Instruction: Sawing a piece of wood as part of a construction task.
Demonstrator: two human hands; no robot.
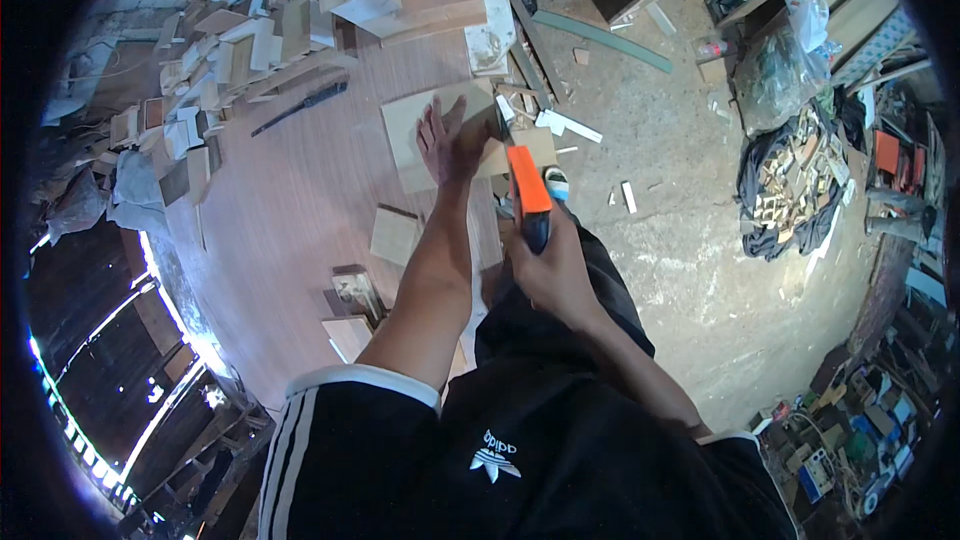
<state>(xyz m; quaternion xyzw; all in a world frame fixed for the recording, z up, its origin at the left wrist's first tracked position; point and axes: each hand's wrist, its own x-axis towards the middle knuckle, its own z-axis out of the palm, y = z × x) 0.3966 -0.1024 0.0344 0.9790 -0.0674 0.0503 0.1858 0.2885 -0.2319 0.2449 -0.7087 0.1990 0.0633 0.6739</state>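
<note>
My left hand (452, 145) lies on a flat light wooden board (403, 148) near the table's right edge, fingers spread and pressing down. My right hand (550, 270) is closed around the handle of a handsaw (530, 183), which is orange with a dark grip. The saw points away from me at the board's right side. Its blade shows only as a thin dark strip, so I cannot tell how far it sits in the wood. A piece of the wood (535, 147) juts out past the table edge beside the saw.
A small square wooden piece (396, 233) and a dark long tool (300, 108) lie on the table (270, 190). Wooden boxes (430, 0) and stacked offcuts (250, 45) fill its far side. On the floor are a green strip (605, 38) and a sack of scraps (800, 180).
</note>
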